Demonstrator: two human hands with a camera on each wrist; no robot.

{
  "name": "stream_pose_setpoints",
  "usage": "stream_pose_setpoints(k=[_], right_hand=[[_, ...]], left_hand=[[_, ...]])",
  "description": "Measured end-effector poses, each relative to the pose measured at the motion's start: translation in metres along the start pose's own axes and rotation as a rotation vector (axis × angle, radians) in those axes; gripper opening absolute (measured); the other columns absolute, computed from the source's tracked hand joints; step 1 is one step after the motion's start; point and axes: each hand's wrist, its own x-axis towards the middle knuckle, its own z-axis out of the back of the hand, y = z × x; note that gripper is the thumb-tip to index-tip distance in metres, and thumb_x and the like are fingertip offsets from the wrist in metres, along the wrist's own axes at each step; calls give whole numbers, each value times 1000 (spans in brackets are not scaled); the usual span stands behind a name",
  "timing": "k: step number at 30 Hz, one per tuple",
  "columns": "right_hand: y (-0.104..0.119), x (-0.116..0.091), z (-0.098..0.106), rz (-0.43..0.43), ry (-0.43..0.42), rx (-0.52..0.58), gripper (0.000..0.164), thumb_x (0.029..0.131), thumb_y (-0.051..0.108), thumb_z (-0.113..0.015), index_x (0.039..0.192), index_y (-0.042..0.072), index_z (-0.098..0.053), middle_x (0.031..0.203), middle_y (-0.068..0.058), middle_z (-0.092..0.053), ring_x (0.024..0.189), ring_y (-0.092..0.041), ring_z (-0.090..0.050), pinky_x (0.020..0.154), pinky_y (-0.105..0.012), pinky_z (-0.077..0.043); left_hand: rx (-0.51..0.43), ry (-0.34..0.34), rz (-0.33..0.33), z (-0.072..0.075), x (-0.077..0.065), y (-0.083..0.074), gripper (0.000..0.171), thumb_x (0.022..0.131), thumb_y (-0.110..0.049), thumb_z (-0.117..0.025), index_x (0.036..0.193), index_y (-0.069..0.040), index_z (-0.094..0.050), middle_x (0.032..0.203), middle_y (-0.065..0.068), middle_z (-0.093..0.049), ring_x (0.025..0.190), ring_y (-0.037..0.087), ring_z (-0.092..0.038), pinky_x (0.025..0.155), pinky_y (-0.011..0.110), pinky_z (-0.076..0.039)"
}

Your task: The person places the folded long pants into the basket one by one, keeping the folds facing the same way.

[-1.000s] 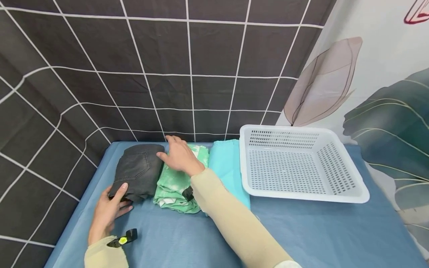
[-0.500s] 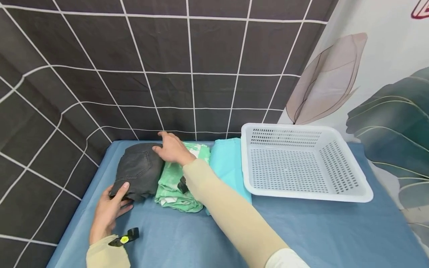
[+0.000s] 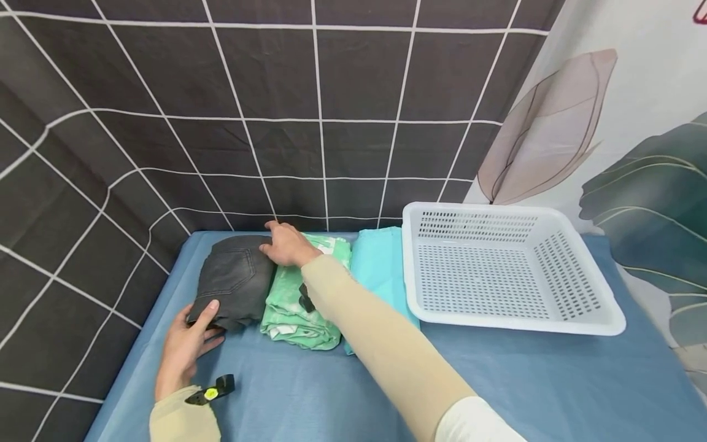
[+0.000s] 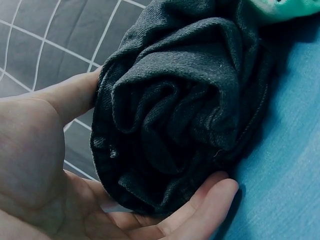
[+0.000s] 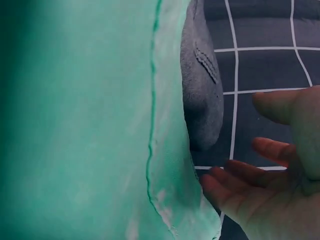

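Folded clothes on a blue sheet (image 3: 287, 399), placed with reference to the green bundle (image 3: 293, 318), a folded pale-patterned cloth. The dark grey trousers (image 3: 232, 279), folded with a stitched pocket uppermost, lie immediately left of the green bundle. The left hand (image 3: 181, 350), at the near left of the green bundle, grasps the near end of the trousers, thumb on top and fingers around the underside; the left wrist view shows the rolled layers of that end. The right hand (image 3: 289, 245) is over the far end of the green bundle, fingers extended and holding nothing; whether it touches the trousers cannot be told. A turquoise cloth (image 3: 381, 258) lies just right of the green bundle, and a white perforated basket (image 3: 513, 323) stands farther right. A black strap (image 3: 212, 393) with a yellow mark, at the left wrist, is nearer the viewer than the green bundle. Behind the green bundle hangs a dark checked curtain (image 3: 359, 73).
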Motion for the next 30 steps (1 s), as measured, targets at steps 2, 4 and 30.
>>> stream_pose_setpoints(k=[2, 4, 30], right_hand=[[2, 1, -1, -4, 43, -12, 60, 104, 35, -56, 156, 14, -36, 150, -6, -50, 140, -18, -42, 106, -29, -42], [4, 2, -2, -7, 89, -35, 63, 104, 36, -56, 158, 14, -33, 150, -6, -50, 141, -18, -41, 107, -29, -42], [-9, 14, -16, -17, 247, 48, 70, 107, 27, -49, 162, 6, -12, 165, -7, -26, 148, -18, -30, 116, -24, -29]], left_hand=[[5, 2, 4, 1, -1, -1, 105, 93, -59, -61, 162, -5, -1, 154, 38, -25, 116, 42, -61, 78, 40, -61], [8, 4, 11, 1, -1, -1, 105, 93, -59, -60, 162, -6, -1, 154, 38, -25, 117, 42, -61, 79, 40, -61], [-79, 12, 19, 0, 1, 0, 104, 93, -53, -66, 163, -9, -1, 153, 37, -28, 81, 8, -68, 74, 32, -61]])
